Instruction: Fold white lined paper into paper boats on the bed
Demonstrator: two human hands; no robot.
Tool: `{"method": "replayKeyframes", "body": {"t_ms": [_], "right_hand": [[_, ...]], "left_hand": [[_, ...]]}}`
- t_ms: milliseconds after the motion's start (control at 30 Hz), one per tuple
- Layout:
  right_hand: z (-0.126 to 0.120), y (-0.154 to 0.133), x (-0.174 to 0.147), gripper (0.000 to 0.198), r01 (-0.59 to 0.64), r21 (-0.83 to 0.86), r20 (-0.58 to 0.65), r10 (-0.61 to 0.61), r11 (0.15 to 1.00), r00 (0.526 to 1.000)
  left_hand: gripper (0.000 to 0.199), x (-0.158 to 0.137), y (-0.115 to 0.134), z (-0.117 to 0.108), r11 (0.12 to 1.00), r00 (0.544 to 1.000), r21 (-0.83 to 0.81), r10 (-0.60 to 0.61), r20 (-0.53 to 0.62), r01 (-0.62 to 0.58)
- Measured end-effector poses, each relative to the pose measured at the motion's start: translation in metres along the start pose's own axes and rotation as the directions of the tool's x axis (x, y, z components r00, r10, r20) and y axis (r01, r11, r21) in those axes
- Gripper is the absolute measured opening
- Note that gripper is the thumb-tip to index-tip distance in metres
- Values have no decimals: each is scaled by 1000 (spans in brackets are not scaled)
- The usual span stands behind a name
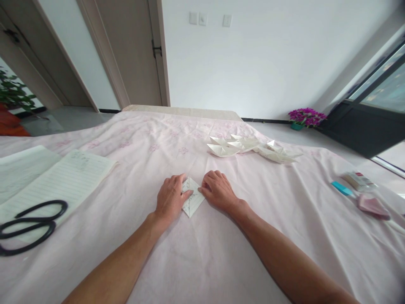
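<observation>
A small piece of white paper (193, 203), folded into a diamond and marked with handwriting, lies on the pink cloth between my hands. At its left edge is my left hand (170, 195), with the thumb across the top of the paper and the fingers closed at the side. My right hand (219, 189) has curled fingers and pinches the right corner with thumb and forefinger. A crease or edge runs down the diamond from top to bottom. The undersides of my fingers are hidden.
Several folded paper boats (247, 145) sit farther back on the cloth (152, 169). To the left lies an open lined notebook (79, 173) with black-handled scissors (38, 223) on it. A light-blue object (341, 188), a packet (359, 180) and a pink item (373, 207) are at right.
</observation>
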State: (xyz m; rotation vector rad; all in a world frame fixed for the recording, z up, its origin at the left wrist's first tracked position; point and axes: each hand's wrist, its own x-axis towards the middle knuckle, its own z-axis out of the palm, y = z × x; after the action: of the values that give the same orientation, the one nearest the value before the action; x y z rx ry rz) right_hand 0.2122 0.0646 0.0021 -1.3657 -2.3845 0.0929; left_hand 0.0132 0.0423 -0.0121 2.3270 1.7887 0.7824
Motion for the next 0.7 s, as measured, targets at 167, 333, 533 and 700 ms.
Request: {"method": "replayKeyframes", "body": {"t_ms": [167, 333, 533, 700], "right_hand": [[1, 0, 0, 15, 31, 8, 9, -31, 999, 999], [0, 0, 1, 17, 44, 26, 15, -44, 999, 999], [1, 1, 2, 17, 53, 36, 7, -54, 998, 999], [2, 3, 2, 19, 44, 81, -2, -44, 996, 999]], "left_hand": [[63, 2, 3, -6, 984, 983, -71, -157, 96, 164], [53, 5, 7, -15, 962, 938, -46, -250, 241, 268], [26, 3, 12, -22, 975, 931, -38, -195, 310, 217], [21, 0, 12, -21, 987, 955, -83, -113, 274, 141]]}}
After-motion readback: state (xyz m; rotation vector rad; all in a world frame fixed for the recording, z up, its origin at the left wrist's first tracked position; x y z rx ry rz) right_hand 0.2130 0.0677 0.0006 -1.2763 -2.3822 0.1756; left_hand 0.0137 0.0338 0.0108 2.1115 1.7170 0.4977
